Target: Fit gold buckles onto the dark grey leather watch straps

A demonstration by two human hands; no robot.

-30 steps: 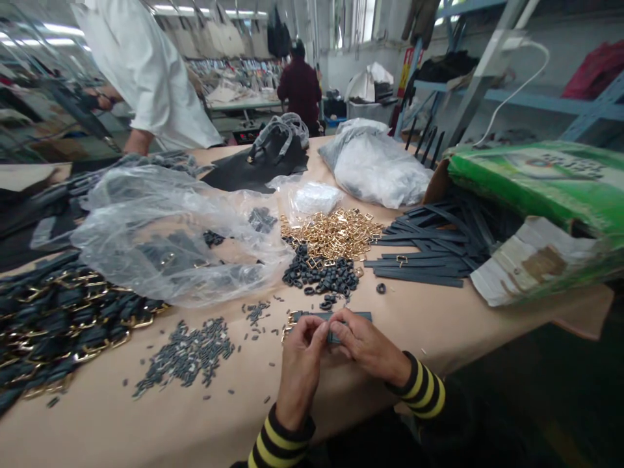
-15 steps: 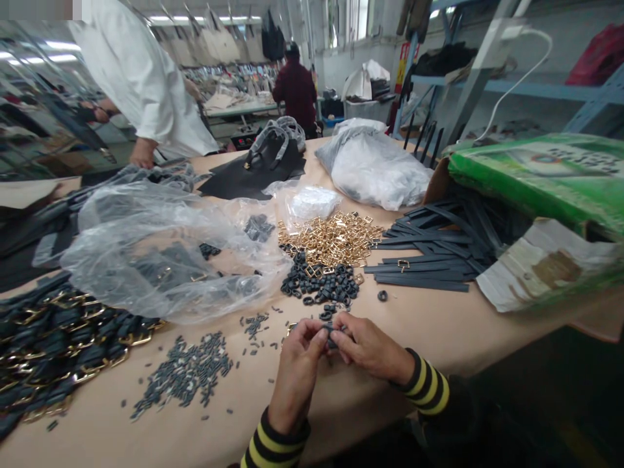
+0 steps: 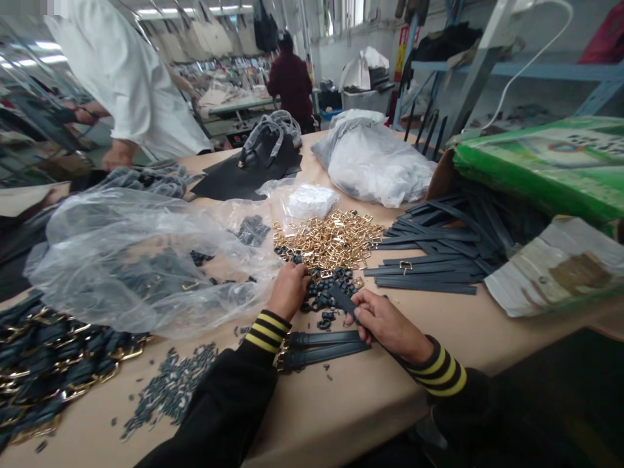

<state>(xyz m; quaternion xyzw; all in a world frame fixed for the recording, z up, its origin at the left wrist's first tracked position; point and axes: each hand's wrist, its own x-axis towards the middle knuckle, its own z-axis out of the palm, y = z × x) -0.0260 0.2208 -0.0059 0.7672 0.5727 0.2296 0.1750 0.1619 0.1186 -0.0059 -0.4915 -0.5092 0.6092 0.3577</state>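
My left hand [image 3: 289, 290] is at the left edge of the pile of black loops [image 3: 324, 289], its fingers closed; what they hold, if anything, is hidden. A dark strap [image 3: 344, 301] is gripped in my right hand [image 3: 387, 324], its end pointing up and left toward the loops. Below and between my hands, buckled straps [image 3: 324, 349] lie side by side on the table. Behind the loops is a heap of gold buckles [image 3: 336, 239]. More flat dark straps [image 3: 424, 276] lie to the right, one gold buckle on top.
Clear plastic [image 3: 146, 260] spreads over the left of the table [image 3: 312, 416]. Small dark pieces [image 3: 168, 390] and finished buckled straps [image 3: 58, 357] lie at front left. A green box [image 3: 546, 162] stands at right, a white bag [image 3: 375, 159] behind. A person in white [image 3: 131, 84] leans in at back left.
My left hand has moved up to the loop pile, away from my right. My right hand has shifted right and a strap now shows in it. The buckled straps beneath have come into view.
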